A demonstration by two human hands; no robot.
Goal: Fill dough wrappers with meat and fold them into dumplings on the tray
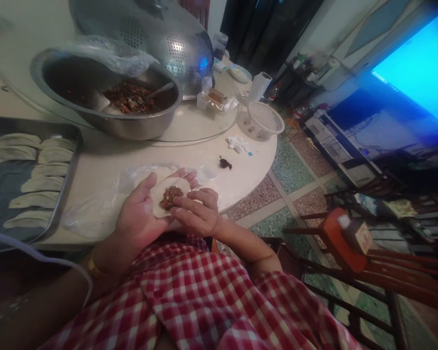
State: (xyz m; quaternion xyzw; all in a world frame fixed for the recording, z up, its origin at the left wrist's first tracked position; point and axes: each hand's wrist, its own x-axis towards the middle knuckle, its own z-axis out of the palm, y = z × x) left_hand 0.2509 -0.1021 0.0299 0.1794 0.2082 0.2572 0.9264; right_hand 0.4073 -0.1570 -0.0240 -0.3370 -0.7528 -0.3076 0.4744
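On the palm of my left hand [140,214] lies a round, pale dumpling wrapper [158,194], held nearly flat with the fingers under its far edge. A mound of minced filling [171,197] sits in the middle of it. My right hand [199,211] is closed in from the right, its fingers bent together over the wrapper's near right side and the fingertips touching the filling; its thumb is hidden. Beneath and behind my left hand, a clear plastic bag [91,209] lies on the table, with pale rounds partly visible at its far end.
Left, a metal tray [67,194] holds several folded dumplings [40,183]. Behind stands a large steel bowl [131,127] of filling with a spoon, beside a perforated metal lid or strainer [182,53]. A white basket [264,119] is near the table's right edge; a wooden chair [341,238] stands right.
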